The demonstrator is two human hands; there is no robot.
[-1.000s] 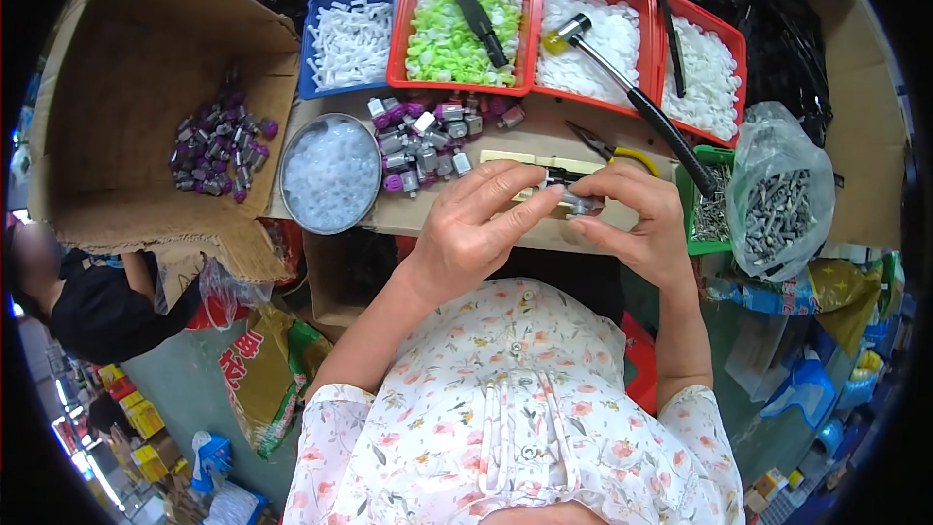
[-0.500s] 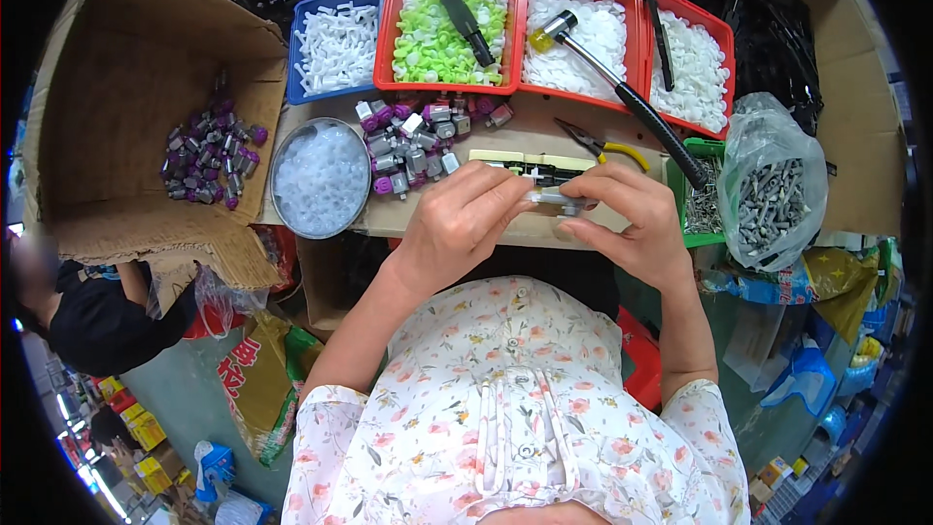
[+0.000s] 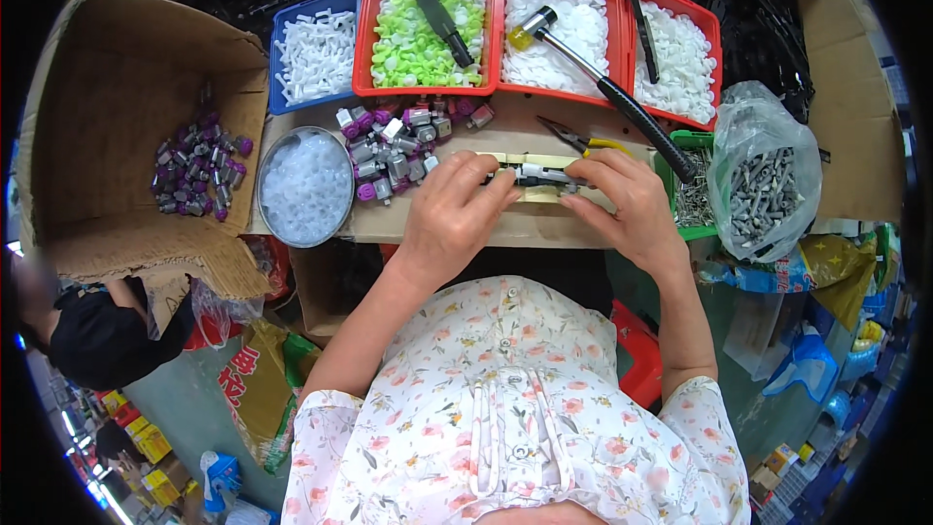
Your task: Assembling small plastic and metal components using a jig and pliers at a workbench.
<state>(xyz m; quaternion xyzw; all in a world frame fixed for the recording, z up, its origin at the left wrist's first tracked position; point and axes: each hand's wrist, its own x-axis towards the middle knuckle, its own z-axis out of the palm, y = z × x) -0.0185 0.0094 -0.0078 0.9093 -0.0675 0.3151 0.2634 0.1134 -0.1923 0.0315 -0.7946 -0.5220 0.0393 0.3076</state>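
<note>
Between the hands, over the cream block (image 3: 537, 159), lies a grey-white part (image 3: 542, 175), long axis running left to right; left hand (image 3: 453, 218) and right hand (image 3: 630, 208) pinch opposite ends, equally near.

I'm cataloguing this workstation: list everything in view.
Carton: one, brown, left
Motor-like parts: many, grey and purple, carton and bench
Clear pieces: many, whitish, round tin
Pegs: many, white, blue tray
Small pieces: many, green or white, three red trays
Flat tools: two, black, outer red trays
Hammer: one, black handle, red trays
Pliers: one, yellow handles, bench
Slim bits: many, silver, green tray
Slim parts: many, grey, clear bag
Fixture: one, cream, under assembly
Assembly: one, grey-white, on fixture
Co-worker: one, black top, left edge
Sacks, boxes: several, mixed colours, background
Blouse: one, floral white, bottom
Left grip, right grip: two, bare, assembly's ends
</note>
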